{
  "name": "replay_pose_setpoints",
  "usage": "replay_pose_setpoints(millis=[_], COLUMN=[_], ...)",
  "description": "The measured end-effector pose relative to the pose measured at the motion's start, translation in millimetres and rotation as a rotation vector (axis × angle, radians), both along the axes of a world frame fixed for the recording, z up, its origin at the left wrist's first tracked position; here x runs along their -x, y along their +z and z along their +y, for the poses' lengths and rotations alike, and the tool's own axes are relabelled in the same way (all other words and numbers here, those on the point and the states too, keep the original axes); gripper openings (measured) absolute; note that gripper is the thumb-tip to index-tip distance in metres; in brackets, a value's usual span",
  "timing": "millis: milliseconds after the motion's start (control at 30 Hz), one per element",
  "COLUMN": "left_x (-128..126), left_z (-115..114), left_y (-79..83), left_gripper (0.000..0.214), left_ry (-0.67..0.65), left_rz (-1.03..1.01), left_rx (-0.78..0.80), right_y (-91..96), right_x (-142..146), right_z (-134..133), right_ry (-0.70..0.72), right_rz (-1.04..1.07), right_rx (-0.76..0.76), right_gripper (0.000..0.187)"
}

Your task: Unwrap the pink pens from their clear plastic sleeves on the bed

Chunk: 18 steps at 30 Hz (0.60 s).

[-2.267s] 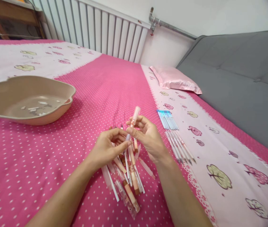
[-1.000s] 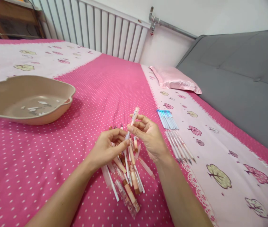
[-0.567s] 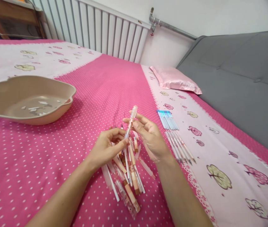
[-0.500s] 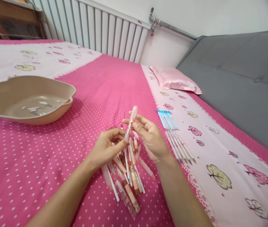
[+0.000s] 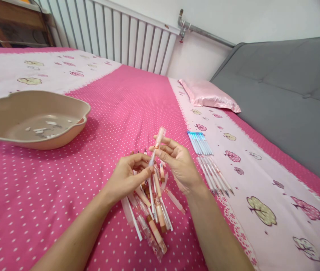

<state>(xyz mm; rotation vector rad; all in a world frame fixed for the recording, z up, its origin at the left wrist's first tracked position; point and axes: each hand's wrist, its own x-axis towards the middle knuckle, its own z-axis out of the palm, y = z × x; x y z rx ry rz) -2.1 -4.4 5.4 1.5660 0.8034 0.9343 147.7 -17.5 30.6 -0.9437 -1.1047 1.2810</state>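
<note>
A slim pink-and-white pen point(image 5: 159, 139) stands at a slant between my hands, above a loose pile. My left hand point(image 5: 133, 173) is closed on its lower end, thumb against the barrel. With thumb and fingers, my right hand point(image 5: 181, 162) pinches its pink upper part, which looks blurred. Beneath lies the pile of pen parts point(image 5: 158, 229): clear, pink, white and brown-tipped pieces, partly hidden by my hands. To the right, a row of blue-topped pens point(image 5: 200, 143) lies side by side, and nearer is a row of clear-and-pink pens point(image 5: 215, 175).
A beige basin point(image 5: 63, 141) with several small white pieces inside stands at left on the pink dotted bedspread point(image 5: 106, 124). A pink pillow point(image 5: 210, 94) lies by the grey headboard point(image 5: 284, 75). A white radiator point(image 5: 120, 34) lines the far wall.
My right hand's fingers have shifted on the pen's upper part, which has turned or tilted slightly and blurred. My left hand, the pile and the rows stay put.
</note>
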Motion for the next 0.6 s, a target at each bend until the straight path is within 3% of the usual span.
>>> replay_pose_setpoints(millis=[333, 600], left_x=[0.5, 0.6], left_z=[2.1, 1.0], left_y=[-5.0, -1.7], left_gripper=[0.018, 0.019], left_ry=[-0.003, -0.001], left_rz=[0.025, 0.016], left_rx=[-0.028, -0.014], right_y=[-5.1, -4.5], right_x=[-2.5, 0.0], right_z=[2.1, 1.5], right_ry=[-0.091, -0.07], right_rz=[-0.088, -0.105], right_rx=[-0.023, -0.044], right_gripper=[0.041, 0.038])
